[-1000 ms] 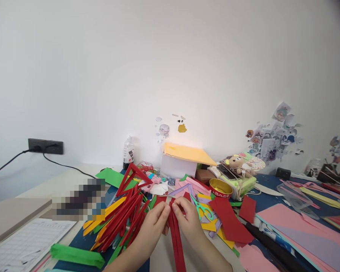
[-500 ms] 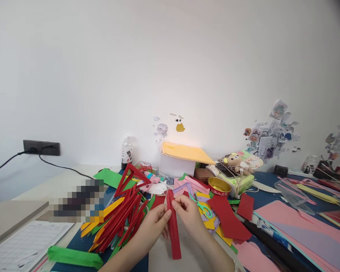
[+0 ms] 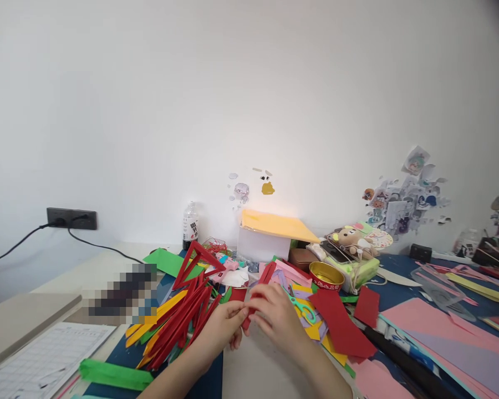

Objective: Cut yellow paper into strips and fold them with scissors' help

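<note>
Left hand (image 3: pixel 227 324): thumb and fingers pinched on red strip (image 3: pixel 268 271). Right hand (image 3: pixel 274 310): fingers curled over the same strip; cannot tell if they grip it. Strip held aslant, upper end projecting beyond right hand, above table (image 3: pixel 106 255). Folded strips (image 3: pixel 177 324) heaped left of the hands; scissors (image 3: pixel 306 311) just right, tin (image 3: pixel 326 275) farther back.
</note>
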